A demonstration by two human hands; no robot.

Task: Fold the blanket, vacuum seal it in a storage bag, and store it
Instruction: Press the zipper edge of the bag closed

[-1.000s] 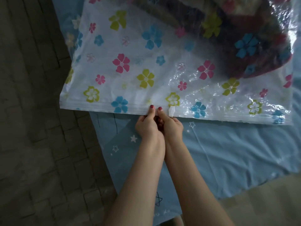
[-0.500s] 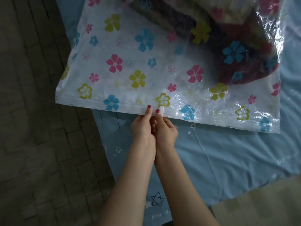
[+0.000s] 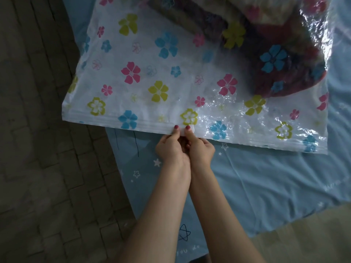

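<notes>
Dark brick-patterned floor (image 3: 34, 130) along the left side. Beside it, a bed covered by a light blue sheet (image 3: 266, 177) printed with small white stars. Spread flat over the sheet, a clear plastic storage bag (image 3: 152, 82) printed with pink, blue and yellow-green flowers, its left edge overhanging the bed toward the floor. Inside the bag, at the far right end, the folded blanket (image 3: 275, 54) in dark red and cream, seen through the plastic. Along the bag's near edge, the ridged zip seal (image 3: 114, 123), running from the left corner toward the right. Near the middle of that seal, left hand (image 3: 171, 149) and right hand (image 3: 201, 149) pressed side by side, touching each other. Both thumbs on top of the seal, remaining fingers curled beneath the bag's edge, pinching it. Just under the right thumb, a small white slider clip (image 3: 192, 128), partly hidden. Red polish on both thumbnails.
</notes>
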